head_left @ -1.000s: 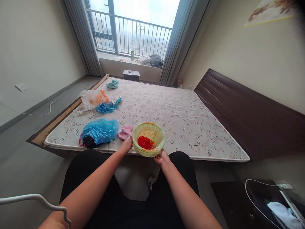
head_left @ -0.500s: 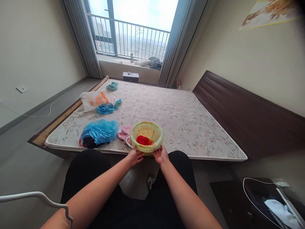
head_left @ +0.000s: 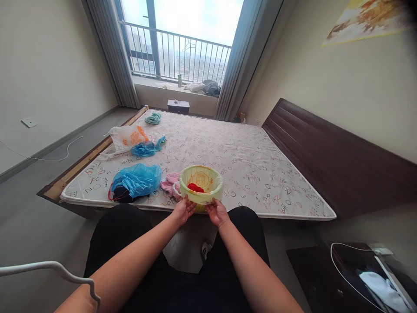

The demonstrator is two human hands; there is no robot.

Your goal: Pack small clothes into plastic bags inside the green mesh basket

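A round, pale yellow-green basket point(head_left: 217, 191) stands at the near edge of the mattress, with orange markings inside and a pale handle on its left. Some bright red material point(head_left: 195, 188) lies in its bottom, partly hidden by the front wall. My left hand point(head_left: 184, 211) grips the basket's lower left front, fingers curved in against it. On the lower right front, my right hand point(head_left: 217, 211) holds it the same way. Touching the basket's left side is a pink fluffy cloth point(head_left: 169, 184). Left of that, a blue plastic bag point(head_left: 138, 178) partly covers a black item point(head_left: 121, 194).
Farther back on the patterned mattress point(head_left: 254, 174) lie a white-and-orange plastic bag point(head_left: 128, 137), another blue bag point(head_left: 143, 148) and a teal bundle point(head_left: 153, 118). A dark headboard point(head_left: 325, 148) rises at right. A white cable point(head_left: 345, 284) hangs over a dark cabinet point(head_left: 312, 278).
The basket has tilted so that its front wall hides more of the red material. My hands have shifted slightly along its base, the right one a little to the left.
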